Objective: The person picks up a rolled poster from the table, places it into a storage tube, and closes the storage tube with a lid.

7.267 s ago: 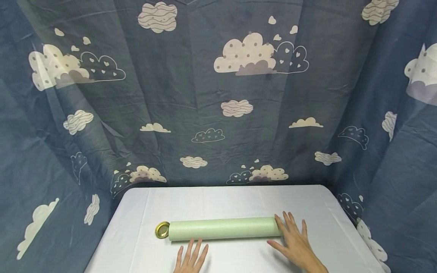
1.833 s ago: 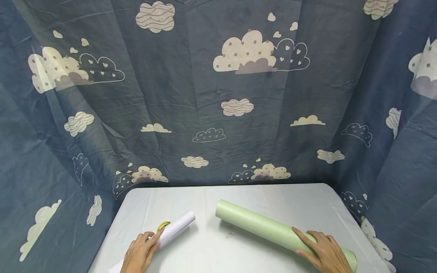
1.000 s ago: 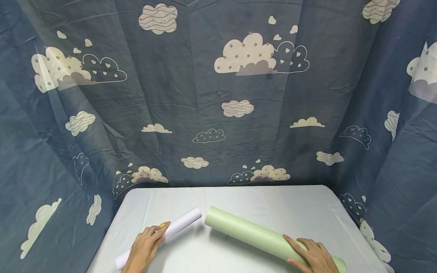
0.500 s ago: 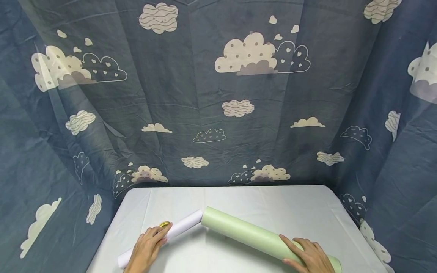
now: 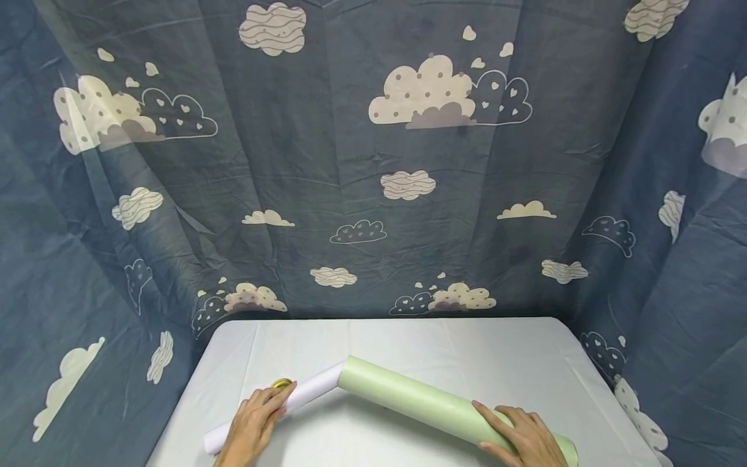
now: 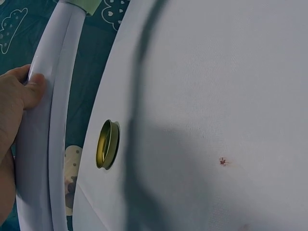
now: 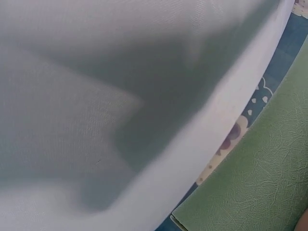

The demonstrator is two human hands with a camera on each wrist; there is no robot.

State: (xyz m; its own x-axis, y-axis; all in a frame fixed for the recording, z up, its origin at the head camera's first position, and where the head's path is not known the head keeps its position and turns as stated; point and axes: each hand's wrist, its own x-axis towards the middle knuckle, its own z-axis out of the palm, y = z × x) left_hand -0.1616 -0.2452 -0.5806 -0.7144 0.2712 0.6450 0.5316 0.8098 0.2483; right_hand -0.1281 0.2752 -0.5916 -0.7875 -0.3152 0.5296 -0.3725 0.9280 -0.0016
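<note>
Gripping the white roll (image 6: 45, 110), the left hand (image 6: 12, 110) half-hides a gold cap (image 6: 107, 144) overhead.

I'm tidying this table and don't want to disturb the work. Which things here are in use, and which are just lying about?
In use:
- rolled white paper sheet, gripped by the left hand
- long pale green cardboard tube, held by the right hand; the roll's end meets its open mouth

Lying about:
- round gold metal cap on the white table

White roll (image 5: 309, 393) tip now entering green tube (image 5: 420, 402) mouth; gap closed.
</note>
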